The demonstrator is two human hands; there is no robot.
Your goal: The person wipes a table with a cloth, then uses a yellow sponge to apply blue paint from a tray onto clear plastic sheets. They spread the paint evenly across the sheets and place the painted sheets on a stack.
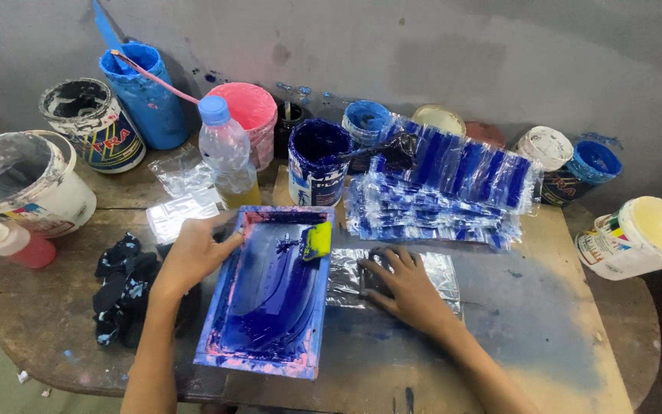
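On the round wooden worktable, right in front of the person, sat a rectangular screen-printing frame smeared with blue ink and pink edges, its long axis running away from the body and tipped a bit to the right. The left hand rested on the frame's left rail near the far corner, fingers loosely curled over the edge and thumb pointing toward the ink, so it looked like a steadying touch rather than a real grab.

Just off the frame's right side lay a clear crinkly plastic pouch, flat on the blue-stained board, its long side going left to right. The right hand was spread palm-down on top of it, fingers fanned toward the frame, pressing and gripping nothing. So the pouch sat directly under the right hand and well across the frame from the left one; the right was clearly the closer hand.

A small yellow-handled squeegee rested in the frame's far right corner, between the two hands and touched by neither. Beyond the pouch was a stack of blue-printed clear pouches, and behind that a row of paint tubs, including a dark blue ink tub. A dark ink-spotted rag lay left of the left forearm.
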